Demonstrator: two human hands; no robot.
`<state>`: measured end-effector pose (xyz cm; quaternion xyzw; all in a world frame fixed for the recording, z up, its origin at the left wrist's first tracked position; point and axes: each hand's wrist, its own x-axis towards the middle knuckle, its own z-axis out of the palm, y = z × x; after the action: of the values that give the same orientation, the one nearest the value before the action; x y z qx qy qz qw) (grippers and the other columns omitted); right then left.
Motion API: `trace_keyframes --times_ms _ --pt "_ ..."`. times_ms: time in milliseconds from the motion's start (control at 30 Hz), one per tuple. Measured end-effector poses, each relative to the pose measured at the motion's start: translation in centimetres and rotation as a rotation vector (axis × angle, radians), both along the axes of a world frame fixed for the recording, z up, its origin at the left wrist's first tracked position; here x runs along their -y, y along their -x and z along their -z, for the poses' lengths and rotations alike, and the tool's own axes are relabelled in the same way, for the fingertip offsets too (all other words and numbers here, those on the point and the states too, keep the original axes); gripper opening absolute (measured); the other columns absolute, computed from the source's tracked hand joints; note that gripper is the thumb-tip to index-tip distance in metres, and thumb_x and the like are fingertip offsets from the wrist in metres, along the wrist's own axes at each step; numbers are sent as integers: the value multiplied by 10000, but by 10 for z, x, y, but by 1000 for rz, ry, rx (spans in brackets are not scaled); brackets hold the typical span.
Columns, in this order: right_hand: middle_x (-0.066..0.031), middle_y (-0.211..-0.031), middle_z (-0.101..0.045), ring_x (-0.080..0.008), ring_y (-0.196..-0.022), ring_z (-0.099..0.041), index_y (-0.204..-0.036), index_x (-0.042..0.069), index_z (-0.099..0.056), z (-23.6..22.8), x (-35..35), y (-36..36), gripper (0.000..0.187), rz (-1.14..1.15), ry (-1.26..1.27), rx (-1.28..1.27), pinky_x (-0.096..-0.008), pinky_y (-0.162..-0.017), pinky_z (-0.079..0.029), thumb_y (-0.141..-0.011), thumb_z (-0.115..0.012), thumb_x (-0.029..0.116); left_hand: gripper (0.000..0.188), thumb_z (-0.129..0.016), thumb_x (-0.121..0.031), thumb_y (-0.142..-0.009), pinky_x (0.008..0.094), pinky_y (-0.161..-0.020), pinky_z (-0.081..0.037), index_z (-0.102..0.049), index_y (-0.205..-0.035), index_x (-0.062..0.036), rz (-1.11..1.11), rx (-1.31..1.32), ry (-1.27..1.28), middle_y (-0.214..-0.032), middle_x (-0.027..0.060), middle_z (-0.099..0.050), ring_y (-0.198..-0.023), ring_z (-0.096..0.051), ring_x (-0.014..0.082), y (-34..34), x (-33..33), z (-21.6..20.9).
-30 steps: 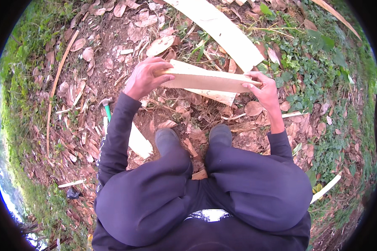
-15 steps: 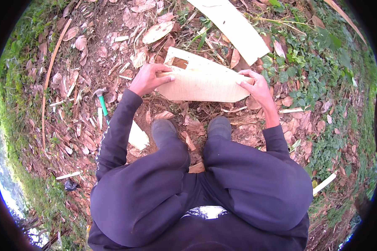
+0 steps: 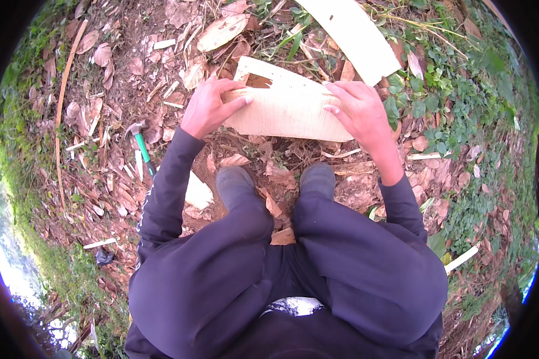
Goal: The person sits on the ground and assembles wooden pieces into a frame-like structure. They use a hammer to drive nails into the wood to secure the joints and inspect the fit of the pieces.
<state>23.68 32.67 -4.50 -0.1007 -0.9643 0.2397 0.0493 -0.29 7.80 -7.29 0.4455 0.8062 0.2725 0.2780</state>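
The pale board [image 3: 281,116] is at twelve o'clock from the boots [image 3: 233,185], held between both hands with its broad, finely grained face turned toward the body. The left hand [image 3: 208,110] has its grip closed on the ten o'clock end, thumb flat on the near face and fingers folded over the upper edge; the right hand [image 3: 365,116] pinches the two o'clock end in much the same way, its fingers along the top. Just behind the upper edge, toward twelve, shows a notched piece [image 3: 287,81] of similar pale wood; whether the two touch or join, I cannot tell. By its thin look the board is probably light and fairly stiff, with some flex along its length, dry rather than slippery, and likely to split along the grain if twisted. The ends suit the hold best, thumbs spread on the face, though rough edges could leave splinters. From the board, a larger plank [image 3: 356,39] lies toward one o'clock, a hammer [image 3: 141,143] with a green handle at about eight, near the left sleeve [image 3: 164,191], and a pale offcut [image 3: 197,191] toward seven, beside the left boot, all on leaf-strewn ground [image 3: 156,72].
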Motion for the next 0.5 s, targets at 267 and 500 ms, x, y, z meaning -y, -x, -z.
trace_keyframes --times_ms 267,500 --pt "-83 -1154 -699 -286 -1056 -635 -1206 85 -721 18 9 5 333 -10 112 -18 -424 -941 -479 -877 -733 132 440 -782 -362 -880 395 -893 -524 -751 -1132 -2 -44 177 59 -1081 176 -744 -970 -696 308 -3 1 -6" --pt "-78 -1160 -687 -278 -1071 -625 -1224 87 -713 20 9 5 330 -15 113 -19 -413 -942 -460 -896 -713 130 424 -803 -337 -858 410 -915 -511 -745 -1150 -35 -20 -4 -10 -1097 129 -731 -999 -674 308 -7 6 1"
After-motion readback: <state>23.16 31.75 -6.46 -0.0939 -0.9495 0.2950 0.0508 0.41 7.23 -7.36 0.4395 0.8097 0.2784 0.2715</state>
